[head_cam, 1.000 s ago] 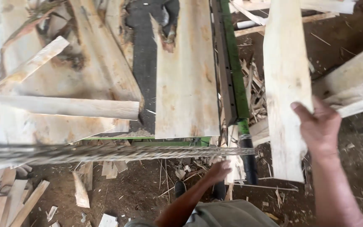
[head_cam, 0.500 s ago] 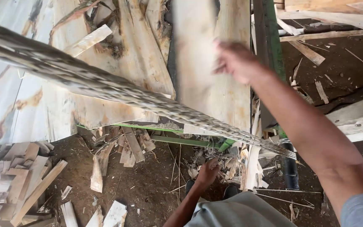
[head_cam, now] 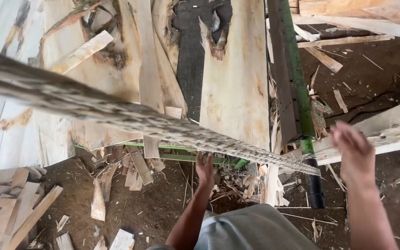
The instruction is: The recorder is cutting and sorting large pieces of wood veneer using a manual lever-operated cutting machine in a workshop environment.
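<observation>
Head view, left to right. Blurred band blade (head_cam: 130,115) crosses the frame diagonally, over the slabs on the counter (head_cam: 297,69). Left hand (head_cam: 204,169) sits just under it at the near end of the wide slab (head_cam: 234,88), fingers up against the edge; whether the grip is closed, cannot tell. Risk: hand lifts or slab slips, fingers meet blade. Right hand (head_cam: 355,153) is open, empty, near the plank (head_cam: 385,129), not touching it.
</observation>
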